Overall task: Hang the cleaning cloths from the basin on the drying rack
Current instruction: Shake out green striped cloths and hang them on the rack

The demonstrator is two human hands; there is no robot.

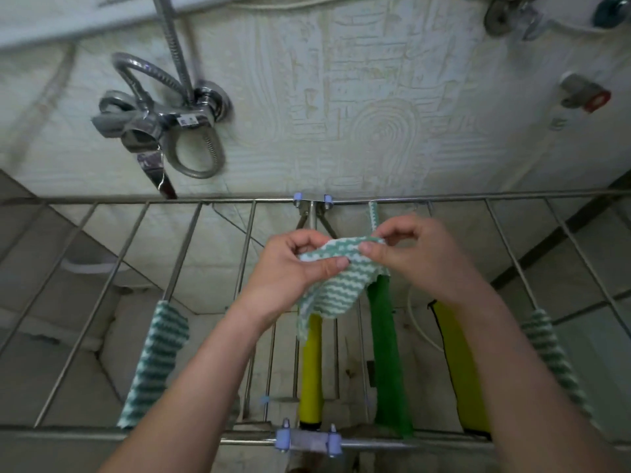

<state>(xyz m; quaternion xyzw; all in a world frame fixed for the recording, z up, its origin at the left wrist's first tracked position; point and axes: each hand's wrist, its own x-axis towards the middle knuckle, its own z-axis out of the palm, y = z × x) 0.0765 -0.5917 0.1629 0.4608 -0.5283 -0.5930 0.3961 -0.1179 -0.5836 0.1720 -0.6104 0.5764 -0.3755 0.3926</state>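
Your left hand (290, 264) and right hand (415, 254) both pinch the top edge of a green-and-white striped cloth (336, 285), holding it above the middle rails of the drying rack (205, 200). Around it hang a yellow cloth (311, 370), a green cloth (387, 353), another yellow cloth (461, 370), and a striped cloth (157, 360) to the left.

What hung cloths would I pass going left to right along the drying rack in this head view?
In order: left striped cloth → plain yellow cloth → green cloth → black-edged yellow cloth → right striped cloth. The held striped cloth, pinched by the left hand and right hand, overlaps the middle, so it is omitted.
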